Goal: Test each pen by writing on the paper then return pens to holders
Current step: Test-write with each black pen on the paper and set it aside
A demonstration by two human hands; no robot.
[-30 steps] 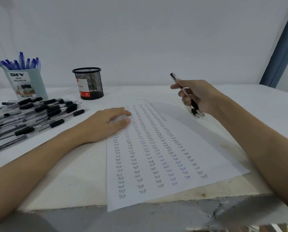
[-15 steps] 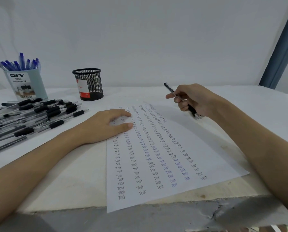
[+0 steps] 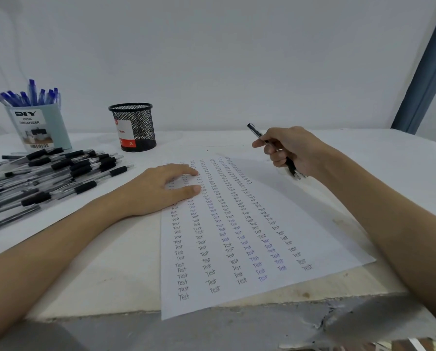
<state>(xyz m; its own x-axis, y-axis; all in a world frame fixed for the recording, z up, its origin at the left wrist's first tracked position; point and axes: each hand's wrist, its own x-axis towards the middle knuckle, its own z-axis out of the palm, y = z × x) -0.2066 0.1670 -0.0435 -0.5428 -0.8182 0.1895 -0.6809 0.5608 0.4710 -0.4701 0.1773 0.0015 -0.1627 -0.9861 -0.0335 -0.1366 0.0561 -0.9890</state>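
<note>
my left hand (image 3: 161,190) lies flat, fingers straight, on the paper's (image 3: 237,236) 10 o'clock corner so the sheet won't slide. my right hand (image 3: 291,150), at 1 o'clock, has its fingers curled round a black pen (image 3: 256,131), its tip at the sheet's far right edge beside the columns of "test". since a second ago that hand has dropped lower and the pen leans flatter. loose black pens (image 3: 60,173) wait at 9 o'clock on the surface (image 3: 97,262), near the mesh holder (image 3: 133,126) and blue organizer (image 3: 39,127).
</note>
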